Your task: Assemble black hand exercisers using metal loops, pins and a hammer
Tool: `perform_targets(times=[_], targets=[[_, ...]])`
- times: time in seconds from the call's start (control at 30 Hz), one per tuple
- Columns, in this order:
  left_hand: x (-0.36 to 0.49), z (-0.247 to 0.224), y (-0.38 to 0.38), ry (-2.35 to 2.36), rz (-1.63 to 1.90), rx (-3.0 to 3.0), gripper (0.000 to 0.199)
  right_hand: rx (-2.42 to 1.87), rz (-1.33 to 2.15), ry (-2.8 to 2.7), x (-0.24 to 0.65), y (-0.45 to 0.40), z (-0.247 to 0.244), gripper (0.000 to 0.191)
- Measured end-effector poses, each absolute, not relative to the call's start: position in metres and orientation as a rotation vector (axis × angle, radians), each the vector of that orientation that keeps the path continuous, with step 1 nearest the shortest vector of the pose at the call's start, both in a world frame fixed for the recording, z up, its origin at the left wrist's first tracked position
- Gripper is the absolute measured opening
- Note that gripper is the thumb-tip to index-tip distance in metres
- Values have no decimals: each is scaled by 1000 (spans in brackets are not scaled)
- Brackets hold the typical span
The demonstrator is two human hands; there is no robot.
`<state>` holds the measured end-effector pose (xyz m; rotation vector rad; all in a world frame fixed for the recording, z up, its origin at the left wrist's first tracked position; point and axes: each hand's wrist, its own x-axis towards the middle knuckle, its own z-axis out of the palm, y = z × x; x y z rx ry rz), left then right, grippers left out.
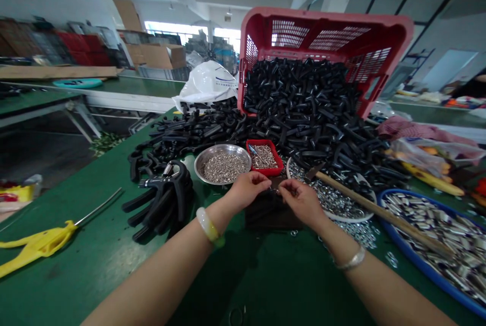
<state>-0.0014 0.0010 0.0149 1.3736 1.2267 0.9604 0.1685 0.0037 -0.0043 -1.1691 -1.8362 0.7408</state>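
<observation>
My left hand [249, 189] and my right hand [301, 199] come close together above a dark block [269, 212] on the green table. The fingers of each are pinched; whatever small pieces they hold are too tiny to name. Just behind my left hand is a metal bowl [224, 165] of small silver parts. A red tray [265, 158] of pins or screws stands behind the gap between my hands. To the right of my right hand lies a white-rimmed tray [370, 214] of small metal pieces, with a wooden-handled hammer [364, 199] across it.
Black clamp parts [163, 199] lie at the left, near a yellow tool [45, 242]. A tipped red crate [326, 17] spills black parts at the back. A blue basket [412, 260] of metal pieces stands right. Scissor handles [236, 316] show at the front edge.
</observation>
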Motion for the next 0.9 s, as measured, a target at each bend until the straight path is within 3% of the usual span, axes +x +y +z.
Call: perform_targets(times=[0.13, 0.4, 0.73, 0.9], targets=[[3, 10, 1, 1212, 830, 1496, 17, -1178, 872, -1738, 167, 4, -10, 21], [8, 12, -4, 1213, 819, 1134, 18, -1109, 392, -1948, 161, -9, -2, 18], [-4, 24, -2, 1115, 665, 1193, 16, -1044, 973, -1984, 169, 6, 20, 20], [-4, 18, -2, 1088, 667, 1192, 21, -995, 767, -2085, 171, 13, 17, 17]])
